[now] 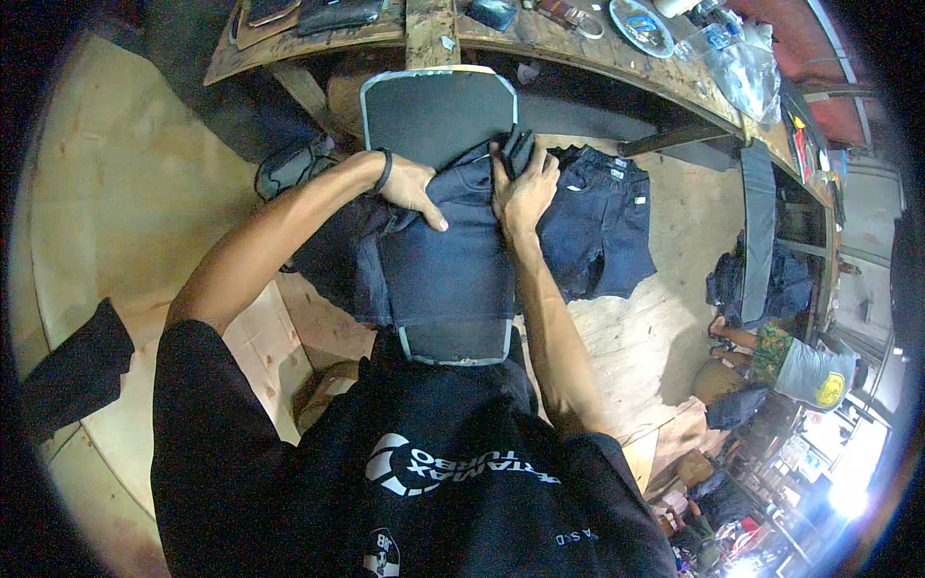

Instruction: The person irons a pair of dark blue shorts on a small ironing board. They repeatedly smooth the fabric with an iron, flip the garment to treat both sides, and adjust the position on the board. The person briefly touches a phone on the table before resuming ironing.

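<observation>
Dark blue denim shorts [448, 265] are drawn over a narrow padded board [438, 111] with a pale rim, which stretches from the bench toward my body. My left hand [412, 188] grips the upper left part of the denim, thumb on top, other fingers partly hidden. At the upper right of the same shorts, my right hand [525, 193] is closed around a bunched dark piece [518, 149]; it looks like gathered cloth, but its kind is unclear. A black band [383, 171] circles my left wrist.
More denim shorts [602, 217] lie on the wooden floor to the right. A wooden bench [540, 48] across the far side carries a round tray [641, 24] and clear plastic bags [747, 82]. Another padded board [758, 231] stands at right, near a person in a grey shirt [814, 371].
</observation>
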`<state>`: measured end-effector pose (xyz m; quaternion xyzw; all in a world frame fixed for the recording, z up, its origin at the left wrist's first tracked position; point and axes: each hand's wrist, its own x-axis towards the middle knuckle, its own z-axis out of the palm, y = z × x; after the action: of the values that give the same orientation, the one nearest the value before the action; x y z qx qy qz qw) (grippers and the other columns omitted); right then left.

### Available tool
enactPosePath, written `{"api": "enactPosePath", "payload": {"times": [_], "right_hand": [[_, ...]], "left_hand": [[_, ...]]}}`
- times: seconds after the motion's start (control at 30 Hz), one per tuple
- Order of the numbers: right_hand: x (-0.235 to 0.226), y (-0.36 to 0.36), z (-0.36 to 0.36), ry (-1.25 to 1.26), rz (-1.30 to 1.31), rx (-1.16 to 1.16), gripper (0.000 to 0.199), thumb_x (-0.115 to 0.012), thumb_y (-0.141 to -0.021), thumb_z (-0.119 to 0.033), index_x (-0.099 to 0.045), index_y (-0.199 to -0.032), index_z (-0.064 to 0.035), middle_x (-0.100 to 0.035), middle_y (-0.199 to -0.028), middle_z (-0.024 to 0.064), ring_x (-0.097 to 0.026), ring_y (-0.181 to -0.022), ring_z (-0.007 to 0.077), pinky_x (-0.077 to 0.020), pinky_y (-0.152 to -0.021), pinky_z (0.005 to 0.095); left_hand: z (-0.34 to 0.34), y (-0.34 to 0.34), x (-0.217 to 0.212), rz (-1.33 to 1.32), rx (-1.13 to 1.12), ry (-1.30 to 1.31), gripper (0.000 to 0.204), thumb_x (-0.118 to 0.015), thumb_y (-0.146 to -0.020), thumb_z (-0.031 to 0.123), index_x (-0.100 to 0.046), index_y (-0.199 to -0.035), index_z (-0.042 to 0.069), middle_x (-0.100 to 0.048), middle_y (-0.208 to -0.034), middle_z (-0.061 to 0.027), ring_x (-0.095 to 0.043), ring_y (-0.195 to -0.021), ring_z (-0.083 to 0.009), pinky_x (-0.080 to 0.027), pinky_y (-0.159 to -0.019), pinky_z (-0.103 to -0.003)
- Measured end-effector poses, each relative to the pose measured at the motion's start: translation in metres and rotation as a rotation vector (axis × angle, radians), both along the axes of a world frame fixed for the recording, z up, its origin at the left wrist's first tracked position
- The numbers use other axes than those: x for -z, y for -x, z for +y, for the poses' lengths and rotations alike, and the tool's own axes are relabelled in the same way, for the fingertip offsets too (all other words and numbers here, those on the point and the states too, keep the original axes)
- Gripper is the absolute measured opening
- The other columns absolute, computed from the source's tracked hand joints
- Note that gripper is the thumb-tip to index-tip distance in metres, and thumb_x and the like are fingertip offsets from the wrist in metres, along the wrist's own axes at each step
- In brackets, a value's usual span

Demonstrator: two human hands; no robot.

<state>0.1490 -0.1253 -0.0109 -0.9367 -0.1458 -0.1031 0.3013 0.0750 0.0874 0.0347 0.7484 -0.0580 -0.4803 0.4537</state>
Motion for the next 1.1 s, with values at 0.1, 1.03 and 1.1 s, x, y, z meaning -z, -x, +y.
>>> {"api": "enactPosePath", "payload": {"times": [0.1,1.03,1.1], "right_hand": [[0.002,-0.002,0.001,-0.008,0.020,-0.005,0.078,-0.086,-0.082,-0.050,-0.057,-0.139,-0.0047,-0.059,-0.120,0.0242,-0.058,-0.113,0.0448,-0.0490,-0.092,0.0551],[-0.056,0.065,-0.043,0.036,0.703,-1.422,0.089,-0.076,-0.070,-0.006,-0.052,-0.156,-0.0067,-0.047,-0.164,0.0151,-0.046,-0.151,0.0354,-0.0338,-0.127,0.0502],[-0.051,0.043,-0.032,0.158,0.621,-1.400,0.084,-0.080,-0.071,-0.011,-0.057,-0.152,-0.0049,-0.052,-0.160,0.0165,-0.048,-0.149,0.0370,-0.0377,-0.124,0.0502]], "left_hand": [[0.012,0.014,0.000,0.040,-0.207,0.161,0.068,-0.090,-0.082,0.040,-0.071,-0.127,-0.007,-0.077,-0.119,-0.0163,-0.072,-0.104,-0.0279,-0.056,-0.099,-0.039],[-0.032,0.012,0.049,-1.161,-0.694,-0.788,0.112,-0.073,-0.069,0.087,-0.047,-0.160,0.027,-0.023,-0.174,-0.0141,-0.016,-0.163,-0.0349,-0.007,-0.128,-0.070],[-0.027,0.009,0.050,-1.078,-0.693,-0.754,0.112,-0.074,-0.068,0.087,-0.049,-0.159,0.027,-0.027,-0.173,-0.0137,-0.016,-0.163,-0.0336,-0.006,-0.129,-0.066]]}}
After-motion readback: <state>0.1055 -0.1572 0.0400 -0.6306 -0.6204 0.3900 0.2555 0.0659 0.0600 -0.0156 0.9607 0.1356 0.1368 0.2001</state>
